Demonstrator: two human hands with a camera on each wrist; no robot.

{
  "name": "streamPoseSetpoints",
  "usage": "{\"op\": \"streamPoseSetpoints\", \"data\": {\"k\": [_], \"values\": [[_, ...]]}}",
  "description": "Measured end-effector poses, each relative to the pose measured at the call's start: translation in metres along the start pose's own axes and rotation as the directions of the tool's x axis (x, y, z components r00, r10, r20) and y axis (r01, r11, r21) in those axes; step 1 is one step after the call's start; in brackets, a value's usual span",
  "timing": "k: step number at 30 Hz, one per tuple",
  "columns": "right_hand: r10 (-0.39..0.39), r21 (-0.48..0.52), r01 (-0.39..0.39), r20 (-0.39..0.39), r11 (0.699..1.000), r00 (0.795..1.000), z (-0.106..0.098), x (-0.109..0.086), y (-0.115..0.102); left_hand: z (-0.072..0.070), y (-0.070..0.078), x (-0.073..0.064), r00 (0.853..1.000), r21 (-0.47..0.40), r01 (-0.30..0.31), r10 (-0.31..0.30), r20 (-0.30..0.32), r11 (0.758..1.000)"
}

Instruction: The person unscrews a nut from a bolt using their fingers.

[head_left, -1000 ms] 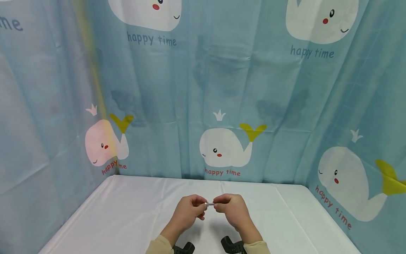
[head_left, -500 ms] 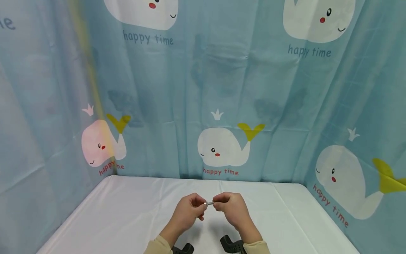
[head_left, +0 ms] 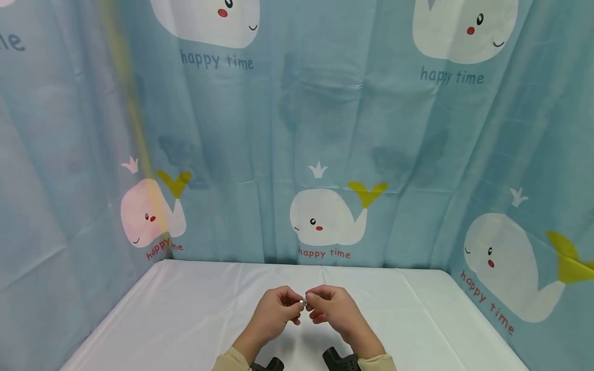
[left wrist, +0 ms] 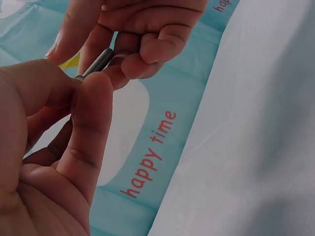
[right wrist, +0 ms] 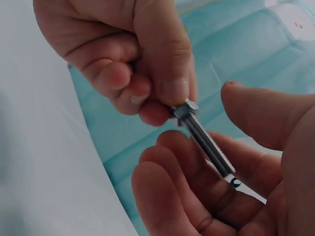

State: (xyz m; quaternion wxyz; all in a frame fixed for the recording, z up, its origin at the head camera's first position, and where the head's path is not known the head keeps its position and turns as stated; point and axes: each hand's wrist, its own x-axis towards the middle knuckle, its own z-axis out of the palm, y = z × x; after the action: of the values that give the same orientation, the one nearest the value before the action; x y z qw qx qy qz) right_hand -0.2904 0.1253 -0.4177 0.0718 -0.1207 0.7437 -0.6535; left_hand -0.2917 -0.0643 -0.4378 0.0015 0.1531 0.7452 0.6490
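Note:
A silver bolt with a threaded shank is held up over the table between both hands. My left hand pinches it by its hexagonal end, thumb and fingertips pressed together there. From that grip the shank points toward my right hand. In the right wrist view the right thumb stands apart from the bolt, and the loosely bent fingers lie behind and below the shank. The left wrist view shows the bare thread sticking out past the left thumb.
A white cloth covers the table. Around it hangs a blue curtain printed with whales and lettering. Black wrist devices sit below both wrists, by the beige sleeves.
The right fingertips, which pinched the shank's far end, have moved left close to the left fingertips, and the right thumb has come off the bolt. The left hand keeps its grip.

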Motion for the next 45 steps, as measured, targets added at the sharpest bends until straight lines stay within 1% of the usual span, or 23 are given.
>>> {"op": "streamPoseSetpoints", "data": {"k": [3, 7, 13, 16, 19, 22, 24, 26, 28, 30, 33, 36, 41, 45], "values": [[-0.003, -0.018, 0.003, 0.002, 1.0, 1.0, 0.002, 0.001, 0.003, 0.001, 0.0, -0.001, 1.0, 0.0, 0.003, -0.003, 0.02, 1.0], [0.0, -0.043, 0.0, -0.003, 0.999, 1.0, 0.004, 0.002, 0.006, 0.001, 0.001, -0.002, 1.0, 0.011, 0.011, -0.011, 0.029, 1.0], [0.008, -0.042, -0.009, -0.013, 0.999, 1.0, 0.006, 0.002, 0.006, 0.001, 0.005, -0.003, 0.999, 0.083, -0.005, 0.001, 0.048, 0.997], [0.003, -0.037, -0.004, -0.02, 0.999, 1.0, 0.008, 0.002, 0.006, 0.0, 0.006, -0.003, 0.999, 0.1, -0.005, 0.001, 0.047, 0.995], [0.001, -0.012, -0.001, -0.024, 1.0, 1.0, 0.008, 0.002, 0.004, -0.001, 0.006, -0.003, 0.999, 0.099, -0.008, 0.004, 0.045, 0.995], [0.012, 0.064, -0.011, -0.018, 0.998, 1.0, 0.008, 0.001, 0.003, -0.004, 0.005, -0.003, 0.999, 0.091, -0.012, 0.008, 0.042, 0.996], [0.022, 0.086, -0.02, -0.013, 0.996, 1.0, 0.008, 0.0, 0.001, -0.006, 0.006, -0.004, 0.999, 0.089, -0.018, 0.015, 0.039, 0.996], [0.034, 0.062, -0.033, -0.01, 0.998, 0.999, 0.007, -0.001, -0.001, -0.007, 0.008, -0.004, 0.999, 0.08, -0.027, 0.023, 0.04, 0.996], [0.032, -0.005, -0.032, -0.007, 0.999, 0.999, 0.006, -0.002, -0.003, -0.007, 0.009, -0.003, 0.998, 0.076, -0.041, 0.037, 0.049, 0.996], [0.011, -0.063, -0.012, -0.008, 0.998, 1.0, 0.005, -0.003, -0.005, -0.007, 0.012, -0.002, 0.997, 0.071, -0.057, 0.052, 0.059, 0.996], [-0.032, -0.095, 0.031, -0.012, 0.995, 0.999, 0.002, -0.003, -0.005, -0.003, 0.014, 0.001, 0.996, 0.073, -0.068, 0.063, 0.07, 0.995], [-0.056, -0.097, 0.054, -0.023, 0.994, 0.998, -0.001, -0.002, -0.006, -0.001, 0.015, 0.003, 0.996, 0.068, -0.064, 0.059, 0.073, 0.996], [-0.032, -0.053, 0.031, -0.02, 0.998, 0.999, -0.002, -0.001, -0.005, 0.001, 0.013, 0.002, 0.996, 0.064, -0.044, 0.039, 0.074, 0.997], [-0.027, -0.048, 0.026, -0.027, 0.999, 0.999, 0.001, 0.0, -0.005, 0.001, 0.012, 0.004, 0.997, 0.083, -0.049, 0.043, 0.066, 0.995]]}}
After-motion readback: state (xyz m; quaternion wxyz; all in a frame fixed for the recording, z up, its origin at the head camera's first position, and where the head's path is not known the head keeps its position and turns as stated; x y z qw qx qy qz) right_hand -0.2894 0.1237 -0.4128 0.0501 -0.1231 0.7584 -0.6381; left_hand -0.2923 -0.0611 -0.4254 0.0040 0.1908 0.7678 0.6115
